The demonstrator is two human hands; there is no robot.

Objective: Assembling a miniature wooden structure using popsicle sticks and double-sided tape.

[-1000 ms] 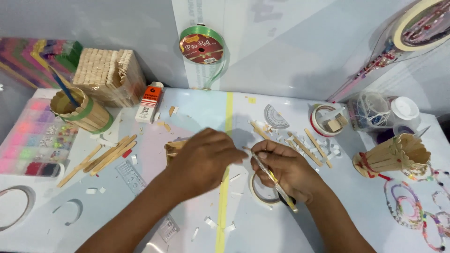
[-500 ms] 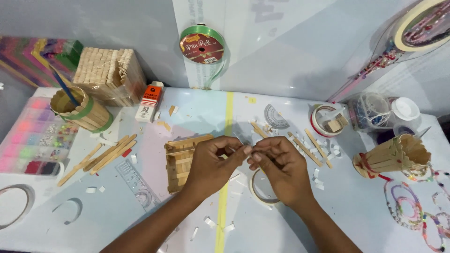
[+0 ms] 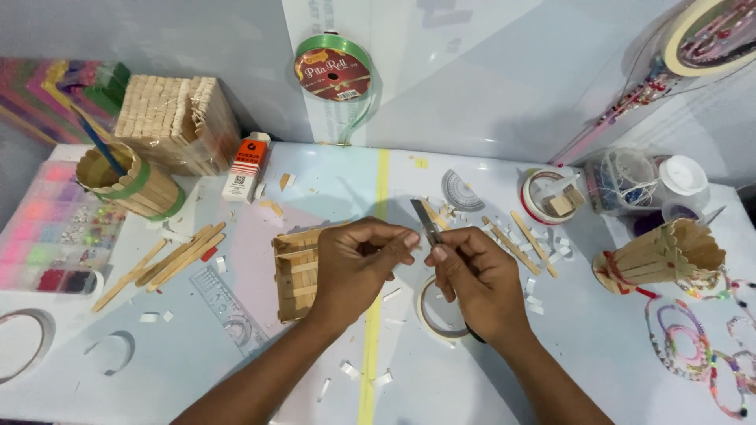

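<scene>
Using the yellow tape line (image 3: 381, 197) down the middle of the table (image 3: 488, 378) as the landmark, working left to right.

Far left of the line there's a bead organizer tray (image 3: 43, 248), a round stick-built cup (image 3: 126, 182) with a blue brush in it, and a blocky stick-built box (image 3: 175, 120) behind it. A small orange and white glue bottle (image 3: 246, 166) and a loose bunch of craft sticks (image 3: 177, 256) lie closer in.

Just left of the line sits the flat stick panel (image 3: 295, 271), partly under the left hand (image 3: 358, 264). That hand's fingers are pinched together right at the line, on a small pale bit I can't make out for sure, probably tape.

Just right of the line, the right hand (image 3: 476, 279) is closed around scissors (image 3: 425, 220), blades pointing up and toward the line, tip almost touching the left fingertips. A tape roll (image 3: 435, 319) lies under that hand.

Handling-wise I'd guess the pinched bit is super light, floppy and sticky, so hold it by the very edge and keep it taut. The panel looks light and stiff but the joints seem fragile, so grab it by the outer edges.

Further right: more loose sticks (image 3: 516, 244), a red-rimmed tape roll (image 3: 551, 195), a stick-built cone (image 3: 665, 252) and bead bracelets (image 3: 689, 346).
</scene>
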